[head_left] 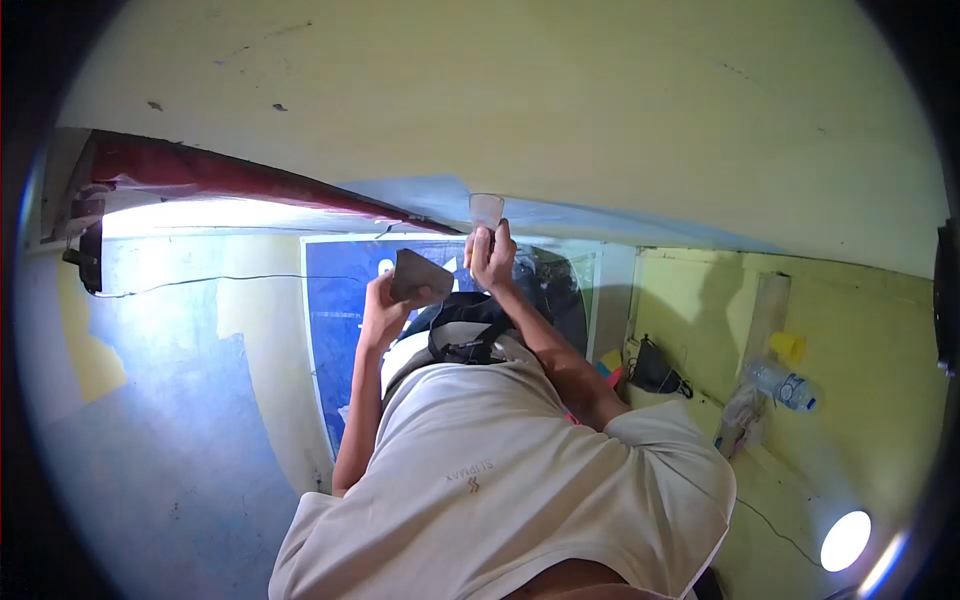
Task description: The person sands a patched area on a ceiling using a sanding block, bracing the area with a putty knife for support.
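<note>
My right hand [489, 256] grips a putty knife [486, 208] with a broad, pale blade. The blade stands upright against the yellow wall [600, 110], at the edge of a light blue-grey strip [560, 215]. Lower and to the left, my left hand [388, 310] is closed around a flat, dark grey plate [420, 276] with straight edges, its face tilted up in front of my waist. The two hands are a short way apart.
A dark red beam [230, 180] runs along a bright opening at the left. Behind my hands is a blue panel [335, 330]. A plastic bottle [783, 385], a yellow object [788, 346] and a glowing lamp [846, 541] are at the right. A thin cable [230, 278] crosses the left side.
</note>
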The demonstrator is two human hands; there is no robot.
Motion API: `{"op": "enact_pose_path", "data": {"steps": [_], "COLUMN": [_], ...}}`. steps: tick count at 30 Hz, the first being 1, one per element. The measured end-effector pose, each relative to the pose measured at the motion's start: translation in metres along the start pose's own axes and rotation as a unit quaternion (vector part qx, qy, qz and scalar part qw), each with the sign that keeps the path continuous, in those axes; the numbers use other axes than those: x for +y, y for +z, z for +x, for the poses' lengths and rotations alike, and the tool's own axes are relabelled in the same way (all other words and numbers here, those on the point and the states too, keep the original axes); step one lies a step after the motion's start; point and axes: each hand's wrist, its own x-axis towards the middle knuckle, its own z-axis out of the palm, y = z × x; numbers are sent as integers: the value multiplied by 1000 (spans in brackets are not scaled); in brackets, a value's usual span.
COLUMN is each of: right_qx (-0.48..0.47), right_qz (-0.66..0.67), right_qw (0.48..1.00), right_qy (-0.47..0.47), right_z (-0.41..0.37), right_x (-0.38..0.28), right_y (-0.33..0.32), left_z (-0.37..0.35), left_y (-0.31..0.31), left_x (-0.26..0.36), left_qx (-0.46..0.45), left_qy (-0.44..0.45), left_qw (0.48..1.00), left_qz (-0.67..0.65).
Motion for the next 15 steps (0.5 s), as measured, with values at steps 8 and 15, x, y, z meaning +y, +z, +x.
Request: {"op": "enact_pose_path", "data": {"steps": [8, 15], "right_qx": [7, 7], "right_qz": [-41, 10], "right_qw": [998, 1000], "right_qy": [-45, 3], "right_z": [0, -3], "right_x": [23, 11], "right_y": [-1, 5], "left_z": [14, 13], "left_y": [-9, -6], "left_x": [0, 4], "left_qx": [21, 40], "left_qy": [-9, -17], "left_qw": [997, 992], "left_qz": [-72, -116]}}
